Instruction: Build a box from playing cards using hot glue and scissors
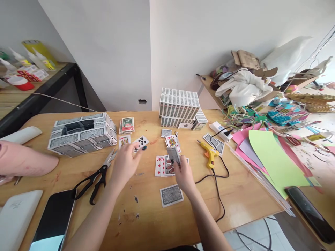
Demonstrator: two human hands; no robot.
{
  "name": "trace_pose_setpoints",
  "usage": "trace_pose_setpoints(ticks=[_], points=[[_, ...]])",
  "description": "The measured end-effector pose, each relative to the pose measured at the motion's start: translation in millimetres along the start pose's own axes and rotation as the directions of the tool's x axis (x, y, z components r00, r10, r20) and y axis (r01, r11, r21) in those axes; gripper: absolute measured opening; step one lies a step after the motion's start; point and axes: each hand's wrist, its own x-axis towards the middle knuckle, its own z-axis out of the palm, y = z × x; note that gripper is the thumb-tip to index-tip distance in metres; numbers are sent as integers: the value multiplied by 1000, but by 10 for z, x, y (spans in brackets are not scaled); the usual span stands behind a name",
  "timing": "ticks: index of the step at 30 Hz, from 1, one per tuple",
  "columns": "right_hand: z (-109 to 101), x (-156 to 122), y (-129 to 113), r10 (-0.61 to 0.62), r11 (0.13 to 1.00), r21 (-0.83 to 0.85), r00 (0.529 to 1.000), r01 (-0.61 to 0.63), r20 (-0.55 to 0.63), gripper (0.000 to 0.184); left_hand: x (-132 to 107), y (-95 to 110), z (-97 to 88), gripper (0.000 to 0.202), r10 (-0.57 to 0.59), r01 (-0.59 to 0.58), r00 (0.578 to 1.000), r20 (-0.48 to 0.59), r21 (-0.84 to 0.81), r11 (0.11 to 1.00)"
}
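Observation:
My left hand (pixel 127 161) pinches a black spades playing card (pixel 141 142) just above the wooden table (pixel 146 223), near a face-up card by the box. My right hand (pixel 183 173) grips a small stack of playing cards (pixel 173 155), backs toward me, over a row of face-up red cards (pixel 160 166). One face-down card (pixel 171 195) lies close to my right wrist. More face-up cards (pixel 172 141) are spread behind the stack.
A card-covered box (pixel 82 134) stands at the left, a block built of card packs (pixel 180 106) at the back. Black scissors (pixel 95 181), a phone (pixel 53 223), a yellow glue gun (pixel 209 153) with cord, coloured paper sheets (pixel 272 157) and craft clutter surround the cards.

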Motion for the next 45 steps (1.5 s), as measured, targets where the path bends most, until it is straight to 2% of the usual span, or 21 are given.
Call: trace_pose_setpoints(ticks=[1,2,3,5,8,10,12,15,17,19,24,27,30,33,34,36,38,40,42,44,45], points=[[41,-2,-26,-100,982,-158,995,99,2,14,-46,75,45,47,-7,41,986,166,-204,978],[77,-4,-55,-202,932,-301,979,202,32,16,-103,143,104,47,7,123,948,319,-388,913],[106,-3,-83,-293,865,-405,953,298,75,21,-163,202,169,47,18,214,915,404,-522,826],[134,3,-129,-430,759,-477,891,443,143,26,-263,277,283,41,-40,335,912,409,-685,646],[116,16,-163,-530,749,-382,835,542,146,29,-328,301,342,33,-208,413,911,357,-795,444],[100,23,-171,-536,794,-268,837,545,112,30,-335,294,312,29,-229,455,889,396,-820,349],[108,34,-179,-507,845,-177,861,505,35,27,-339,294,266,28,-197,476,879,435,-834,280],[165,62,-197,-401,916,-57,910,397,-106,16,-356,308,223,28,-170,478,878,448,-846,237],[208,85,-210,-287,953,56,944,299,-162,12,-372,313,213,30,-167,485,874,456,-839,246],[241,104,-218,-161,969,163,973,188,-164,12,-387,306,208,32,-157,500,866,474,-825,264],[307,165,-194,79,966,251,996,-64,-51,18,-403,219,186,33,-143,507,860,490,-787,350],[368,318,-181,123,960,246,991,-131,50,21,-381,92,174,35,-187,478,877,443,-759,443],[452,639,-277,37,994,93,978,-57,204,17,-355,-66,154,35,-280,444,896,346,-726,526],[556,1104,-528,-37,995,-59,873,75,487,11,-352,-181,136,35,-336,439,896,289,-679,588],[587,1266,-632,-68,992,-62,867,113,493,13,-358,-203,135,35,-339,431,900,273,-661,614],[632,1538,-823,-181,973,-90,948,210,260,26,-377,-228,146,34,-332,408,912,241,-615,675],[646,1660,-934,-306,929,-196,950,313,69,42,-400,-243,166,34,-330,395,919,217,-548,737],[642,1576,-918,-317,915,-237,945,327,79,48,-422,-258,184,32,-338,379,925,172,-437,816],[646,1317,-777,-200,944,-211,947,255,250,39,-437,-271,193,30,-307,318,948,85,-261,911],[668,993,-559,-70,978,-146,893,150,445,33,-442,-276,195,29,-242,243,970,19,-55,969],[681,847,-444,-40,989,-106,866,106,499,30,-442,-275,195,30,-212,211,977,15,32,977]])
